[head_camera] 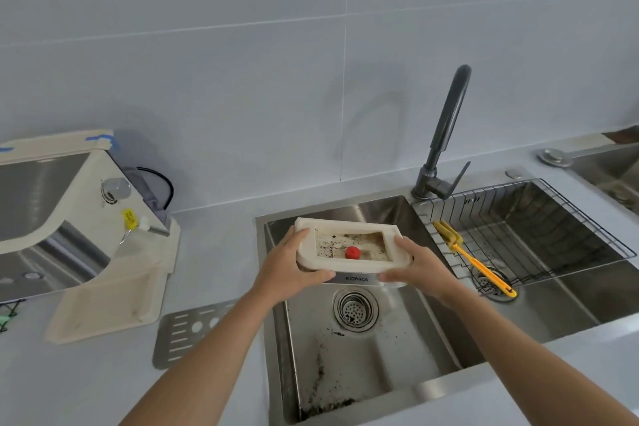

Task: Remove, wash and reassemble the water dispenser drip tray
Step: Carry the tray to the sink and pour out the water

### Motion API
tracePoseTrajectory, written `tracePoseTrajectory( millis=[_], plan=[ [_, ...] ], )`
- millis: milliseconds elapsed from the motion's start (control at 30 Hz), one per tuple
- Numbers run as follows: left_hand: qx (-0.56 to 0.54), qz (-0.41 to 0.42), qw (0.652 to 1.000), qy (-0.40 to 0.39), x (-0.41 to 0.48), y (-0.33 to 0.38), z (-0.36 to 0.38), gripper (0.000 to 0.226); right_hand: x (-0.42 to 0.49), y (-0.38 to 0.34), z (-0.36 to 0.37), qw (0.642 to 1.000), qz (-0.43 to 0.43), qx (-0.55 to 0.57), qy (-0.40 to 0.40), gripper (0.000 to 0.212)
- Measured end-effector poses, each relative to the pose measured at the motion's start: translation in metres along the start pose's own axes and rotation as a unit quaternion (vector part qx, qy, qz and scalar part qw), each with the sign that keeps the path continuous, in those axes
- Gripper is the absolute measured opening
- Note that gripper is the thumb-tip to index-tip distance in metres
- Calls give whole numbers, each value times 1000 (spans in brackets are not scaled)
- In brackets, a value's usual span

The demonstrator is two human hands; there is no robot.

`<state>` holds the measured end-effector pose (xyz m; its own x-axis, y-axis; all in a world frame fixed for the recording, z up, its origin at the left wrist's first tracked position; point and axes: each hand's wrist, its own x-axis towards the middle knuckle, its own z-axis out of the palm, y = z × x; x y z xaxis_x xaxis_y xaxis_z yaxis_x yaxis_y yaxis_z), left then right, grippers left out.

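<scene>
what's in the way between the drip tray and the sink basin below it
Nothing visible. The drip tray is held over the left basin, open down to its strainer. The wire rack and yellow brush sit in the right basin, aside.

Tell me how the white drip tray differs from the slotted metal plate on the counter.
1. The drip tray is white plastic; the slotted plate is grey metal.
2. The tray is held over the sink by the left hand and right hand; the plate lies flat on the counter, untouched.
3. The tray is a deep, dirt-specked basin with a red round piece inside; the plate is a thin sheet.
Both are off the dispenser.
</scene>
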<state>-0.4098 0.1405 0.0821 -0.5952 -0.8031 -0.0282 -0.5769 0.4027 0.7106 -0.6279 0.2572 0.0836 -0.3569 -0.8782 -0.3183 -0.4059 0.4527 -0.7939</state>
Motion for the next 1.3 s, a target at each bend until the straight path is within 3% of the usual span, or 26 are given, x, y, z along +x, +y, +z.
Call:
tracePoseTrajectory(
  millis=[400,533,600,833,1000,1200,1300],
  plan=[
    [-48,-24,998,29,28,-2,-12,78,18,-5,8,995,28,95,-34,84],
    [-55,-45,997,13,44,2,-14,75,22,-5,7,991,25,119,-48,49],
    [-59,-62,996,6,52,4,-13,75,25,-5,6,991,29,123,-50,42],
    [-53,-125,991,-12,69,5,-4,59,38,1,9,985,107,133,-36,44],
    [-26,-185,982,-28,71,8,3,86,44,7,12,980,150,133,-10,47],
    [-55,-277,959,-20,73,4,14,83,50,10,18,976,195,91,39,63],
    [-73,-303,950,-13,72,2,19,93,52,12,20,972,217,76,49,68]
  ],
)
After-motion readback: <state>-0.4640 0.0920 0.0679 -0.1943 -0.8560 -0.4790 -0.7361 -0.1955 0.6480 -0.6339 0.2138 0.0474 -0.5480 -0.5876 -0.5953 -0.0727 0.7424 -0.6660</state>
